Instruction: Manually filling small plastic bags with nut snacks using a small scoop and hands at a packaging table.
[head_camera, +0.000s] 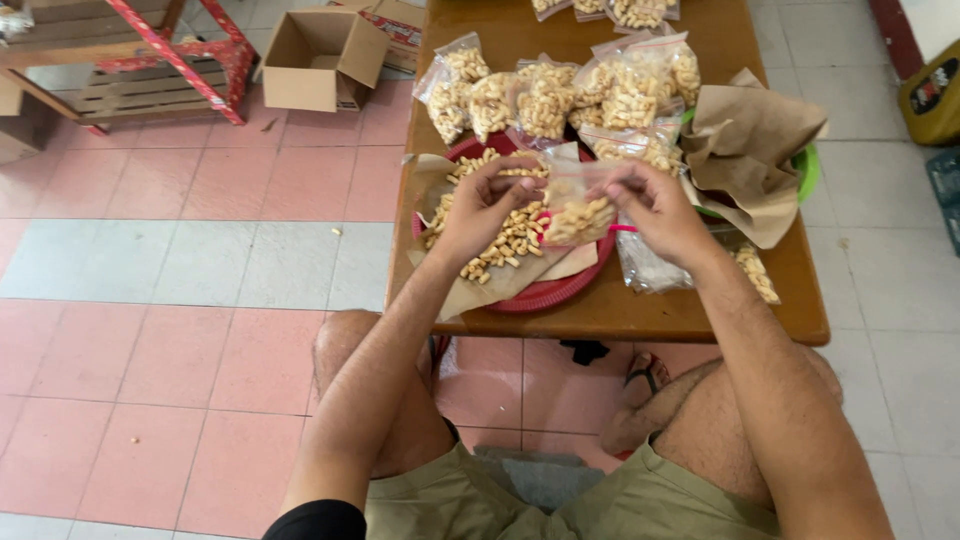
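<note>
Clear plastic bag (578, 205) of nuts: pinching its top with left hand (483, 203) and right hand (652, 205), keeping it level over the red tray (545, 292).

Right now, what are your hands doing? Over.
Left hand and right hand both grip small clear bag of snacks above red tray. Nothing blocking.

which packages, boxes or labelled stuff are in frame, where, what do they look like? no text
Clear plastic bag: between left hand and right hand, partly filled with pale nuts.
Filled clear bags: heaped at the table's far side, same pale nuts.
Flat clear bag: under the right wrist.
Open cardboard box: brown, on the floor, upper left.
Printed carton: red and white, behind that box.
Yellow-black container: right edge, on the floor.
</note>
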